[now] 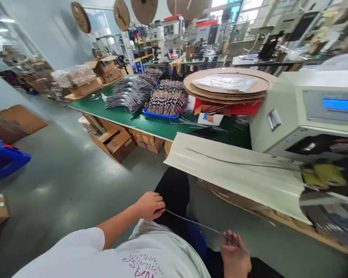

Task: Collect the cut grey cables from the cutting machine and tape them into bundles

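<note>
A thin grey cable (195, 222) stretches between my two hands, low over my lap. My left hand (150, 205) is closed around one end of it, beside my knee. Palm up, my right hand (234, 253) holds the other end, which lies across its curled fingers. Above and to the right, a second grey cable (234, 162) runs along a pale chute (266, 185) and into a beige machine (290, 116) near yellow rollers (324, 174).
Bundles of grey cables (129, 92) and a blue tray (162, 114) of wired parts sit on the green table (104, 112). Large cardboard discs (188, 85) are stacked by the machine. Cardboard boxes (116, 144) stand on the floor under the table, and a blue container (8, 160) at far left.
</note>
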`<state>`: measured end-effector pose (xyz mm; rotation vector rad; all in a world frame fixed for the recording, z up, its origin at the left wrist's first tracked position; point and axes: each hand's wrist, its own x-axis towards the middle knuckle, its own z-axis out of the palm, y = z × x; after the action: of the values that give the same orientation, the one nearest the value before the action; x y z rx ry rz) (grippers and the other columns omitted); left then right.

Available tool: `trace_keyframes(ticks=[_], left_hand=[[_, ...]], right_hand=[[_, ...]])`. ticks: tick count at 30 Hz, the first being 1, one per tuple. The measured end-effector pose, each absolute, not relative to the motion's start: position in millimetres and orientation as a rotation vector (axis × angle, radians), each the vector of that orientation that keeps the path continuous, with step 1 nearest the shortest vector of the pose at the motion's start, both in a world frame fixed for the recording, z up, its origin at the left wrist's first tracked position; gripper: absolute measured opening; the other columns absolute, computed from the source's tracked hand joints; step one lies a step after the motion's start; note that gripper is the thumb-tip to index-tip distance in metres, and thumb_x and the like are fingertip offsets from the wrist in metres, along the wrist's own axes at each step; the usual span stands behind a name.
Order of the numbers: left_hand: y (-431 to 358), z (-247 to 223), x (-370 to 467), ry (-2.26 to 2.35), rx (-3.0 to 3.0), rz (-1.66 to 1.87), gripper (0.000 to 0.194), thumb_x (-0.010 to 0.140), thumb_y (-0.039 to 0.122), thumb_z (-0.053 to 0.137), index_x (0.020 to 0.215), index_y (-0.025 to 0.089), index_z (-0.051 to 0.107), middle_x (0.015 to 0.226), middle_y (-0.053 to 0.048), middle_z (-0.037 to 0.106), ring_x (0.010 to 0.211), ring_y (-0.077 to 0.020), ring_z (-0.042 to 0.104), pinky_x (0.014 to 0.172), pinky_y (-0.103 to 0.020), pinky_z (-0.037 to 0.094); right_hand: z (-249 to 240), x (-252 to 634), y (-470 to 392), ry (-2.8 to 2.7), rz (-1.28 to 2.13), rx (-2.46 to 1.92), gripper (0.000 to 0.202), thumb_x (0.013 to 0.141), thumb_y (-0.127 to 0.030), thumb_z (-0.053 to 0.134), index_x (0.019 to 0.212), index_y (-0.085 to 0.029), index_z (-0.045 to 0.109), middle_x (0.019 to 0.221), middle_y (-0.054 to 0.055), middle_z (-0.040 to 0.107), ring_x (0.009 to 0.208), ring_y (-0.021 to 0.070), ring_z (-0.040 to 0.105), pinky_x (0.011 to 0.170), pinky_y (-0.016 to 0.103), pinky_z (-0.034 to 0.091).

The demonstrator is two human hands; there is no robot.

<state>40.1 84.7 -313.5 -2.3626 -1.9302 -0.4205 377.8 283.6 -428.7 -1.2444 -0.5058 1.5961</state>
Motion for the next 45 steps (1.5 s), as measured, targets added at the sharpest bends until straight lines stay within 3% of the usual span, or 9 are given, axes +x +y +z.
trace_keyframes(ticks=[5,12,16,20,24,30,36,41,45], left_hand=[[97.8,-301.2,58.6,-1.838,-2.444,-0.521,0.016,0.086,0.023,0.05,0.095,0.022,0.063,0.1,-0.008,0.064,0.104,-0.0213,0.057,0.095,-0.042,0.045],[169.8,-260.8,82.4,-1.314,-2.502,-0.694,0.033,0.084,0.015,0.053,0.114,0.026,0.061,0.103,-0.004,0.068,0.102,-0.0203,0.059,0.1,-0.043,0.044],[223.8,-207.2,87.3,-1.516,-2.18,-0.765,0.037,0.088,0.027,0.053,0.125,0.027,0.057,0.117,-0.009,0.063,0.114,-0.0266,0.055,0.101,-0.047,0.042],[257.3,-179.8,92.9,-1.69,-2.069,-0.769,0.048,0.093,0.038,0.048,0.138,0.022,0.045,0.123,-0.013,0.057,0.119,-0.0298,0.05,0.102,-0.048,0.042],[265.9,-188.1,93.1,-1.715,-2.061,-0.745,0.051,0.094,0.043,0.046,0.14,0.023,0.043,0.124,-0.015,0.056,0.119,-0.0307,0.05,0.101,-0.048,0.043],[261.8,-196.4,90.0,-1.722,-2.082,-0.693,0.053,0.093,0.045,0.046,0.142,0.024,0.04,0.134,-0.015,0.05,0.126,-0.0323,0.045,0.105,-0.05,0.039],[259.1,-190.0,87.9,-1.72,-2.158,-0.693,0.052,0.094,0.043,0.045,0.143,0.023,0.041,0.135,-0.014,0.051,0.127,-0.0303,0.045,0.106,-0.046,0.039],[258.7,-189.3,84.4,-1.74,-2.203,-0.631,0.054,0.095,0.046,0.042,0.144,0.024,0.037,0.133,-0.013,0.053,0.125,-0.029,0.047,0.102,-0.045,0.042],[256.8,-190.1,79.8,-1.767,-2.224,-0.551,0.054,0.096,0.048,0.04,0.143,0.023,0.038,0.125,-0.011,0.058,0.119,-0.0271,0.052,0.095,-0.04,0.045]], right_hand=[[-427.6,370.9,280.6,-0.2,1.546,-1.213,0.009,0.065,-0.028,0.062,0.07,-0.024,0.055,0.065,-0.001,0.059,0.059,0.0171,0.059,0.061,0.036,0.05],[-408.9,353.4,279.9,-0.052,1.533,-0.953,0.011,0.076,-0.032,0.058,0.079,-0.023,0.051,0.061,-0.008,0.05,0.043,0.0071,0.035,0.048,0.024,0.036],[-409.9,347.5,272.1,-0.147,1.546,-0.999,0.02,0.074,-0.039,0.058,0.085,-0.024,0.05,0.056,-0.01,0.04,0.041,0.0074,0.029,0.044,0.024,0.028],[-416.9,343.1,267.7,-0.229,1.575,-1.014,0.023,0.075,-0.044,0.053,0.085,-0.024,0.048,0.059,-0.009,0.043,0.042,0.0085,0.033,0.044,0.024,0.029],[-423.9,345.5,266.6,-0.331,1.552,-1.027,0.024,0.074,-0.047,0.055,0.079,-0.025,0.047,0.067,-0.004,0.056,0.046,0.0108,0.042,0.046,0.027,0.036],[-422.2,347.6,269.6,-0.366,1.625,-1.049,0.035,0.074,-0.051,0.066,0.101,-0.029,0.062,0.087,0.0,0.07,0.079,0.0189,0.067,0.071,0.035,0.054],[-418.8,336.9,270.5,-0.344,1.679,-1.037,0.037,0.075,-0.051,0.067,0.103,-0.027,0.062,0.099,0.003,0.072,0.089,0.0212,0.069,0.078,0.038,0.056],[-417.8,336.4,270.2,-0.401,1.682,-1.066,0.028,0.077,-0.05,0.066,0.089,-0.026,0.06,0.099,0.006,0.073,0.085,0.0227,0.069,0.074,0.039,0.056],[-409.3,338.0,267.1,-0.468,1.719,-1.038,0.028,0.08,-0.05,0.062,0.092,-0.026,0.062,0.097,0.005,0.073,0.077,0.0205,0.067,0.071,0.037,0.055]])
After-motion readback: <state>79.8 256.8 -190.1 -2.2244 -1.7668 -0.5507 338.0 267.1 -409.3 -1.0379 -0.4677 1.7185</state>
